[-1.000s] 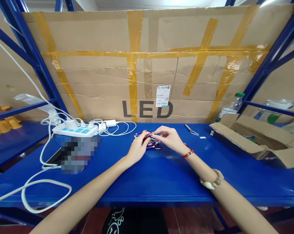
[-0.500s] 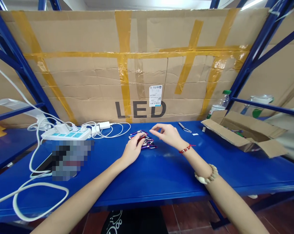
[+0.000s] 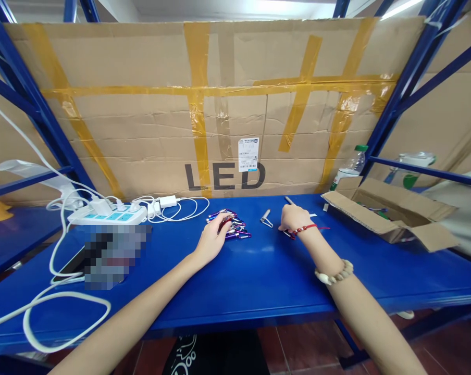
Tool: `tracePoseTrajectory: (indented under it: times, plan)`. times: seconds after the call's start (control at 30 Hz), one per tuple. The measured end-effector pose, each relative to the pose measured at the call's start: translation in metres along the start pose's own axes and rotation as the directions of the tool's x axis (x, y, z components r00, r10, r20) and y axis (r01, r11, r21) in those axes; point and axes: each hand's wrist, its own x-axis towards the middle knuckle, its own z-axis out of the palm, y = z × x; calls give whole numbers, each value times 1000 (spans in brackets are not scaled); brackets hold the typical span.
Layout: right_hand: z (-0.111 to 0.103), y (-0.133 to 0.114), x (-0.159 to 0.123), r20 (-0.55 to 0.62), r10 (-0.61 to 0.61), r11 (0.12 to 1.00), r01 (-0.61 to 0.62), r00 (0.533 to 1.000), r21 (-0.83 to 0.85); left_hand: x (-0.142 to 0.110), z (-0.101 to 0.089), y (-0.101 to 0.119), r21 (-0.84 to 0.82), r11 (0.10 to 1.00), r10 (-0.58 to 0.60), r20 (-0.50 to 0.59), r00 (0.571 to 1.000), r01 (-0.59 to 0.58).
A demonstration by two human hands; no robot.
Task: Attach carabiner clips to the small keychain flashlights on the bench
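One grey piece (image 3: pixel 265 214) lay on the desk (image 3: pixel 255 291) near the middle of the frame, between the left hand (image 3: pixel 211 239) and the right hand (image 3: pixel 294 219), closer to the right. Its barrel slanted from upper right to lower left, a thin loop reaching off to the lower right. The left hand curled around a red piece (image 3: pixel 225 223), fingers bent, against a pile (image 3: pixel 239 235) of shiny purple and blue pieces whose left part it covered. From where I stood, the right hand was bent downward, its fingertips hidden; a dark red piece (image 3: pixel 289 235) peeked out beneath, and I couldn't tell whether it was gripped. Just above, only the end of a handle (image 3: pixel 289 199) showed.
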Motion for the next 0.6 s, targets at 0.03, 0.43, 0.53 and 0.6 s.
tracePoseTrajectory:
  times: [0.03,0.43,0.53,0.6]
  plan:
    - [1,-1,0,-11,-13,1000,13,1000,11,0,0,0,-6,1000,-1,1,1000,1]
    - [8,-11,5,-526,-137,788,414,839,455,-1,-2,10,-180,981,-89,-71,993,75]
    - [14,-21,6,-599,-201,508,606,775,612,0,-2,8,-202,968,-173,-98,980,150]
    - [18,-30,3,-590,-227,348,631,775,694,0,-1,6,-246,953,-208,-103,973,178]
